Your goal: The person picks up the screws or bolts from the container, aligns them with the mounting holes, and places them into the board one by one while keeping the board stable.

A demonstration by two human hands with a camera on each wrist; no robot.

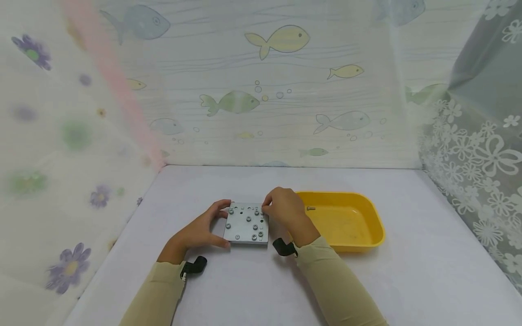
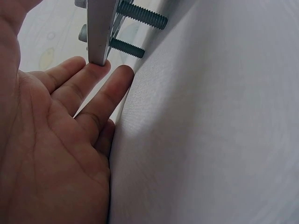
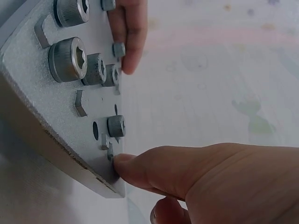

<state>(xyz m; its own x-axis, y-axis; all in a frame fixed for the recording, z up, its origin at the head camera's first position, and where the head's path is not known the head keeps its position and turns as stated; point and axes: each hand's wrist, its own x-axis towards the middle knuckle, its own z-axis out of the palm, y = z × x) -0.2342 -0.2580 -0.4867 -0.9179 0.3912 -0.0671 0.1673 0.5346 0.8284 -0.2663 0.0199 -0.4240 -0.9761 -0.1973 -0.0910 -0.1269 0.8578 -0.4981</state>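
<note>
A square silver metal plate (image 1: 244, 228) carries several socket-head screws and hexagonal recesses on its face. Threaded screw shanks (image 2: 142, 14) stick out from its back in the left wrist view. My left hand (image 1: 200, 231) holds the plate from its left side, thumb at the near corner and fingers at the far one. At the far right corner my right hand (image 1: 285, 208) has its thumb tip (image 3: 126, 167) against the plate's face, beside a small hexagonal recess. I cannot tell whether a screw sits under that thumb.
A shallow yellow tray (image 1: 367, 237) stands to the right of the plate, partly behind my right hand and wrist. One small screw (image 1: 311, 208) lies in it. White cloth (image 1: 244, 290) covers the table, and printed curtains (image 1: 285, 99) hang around its back and sides.
</note>
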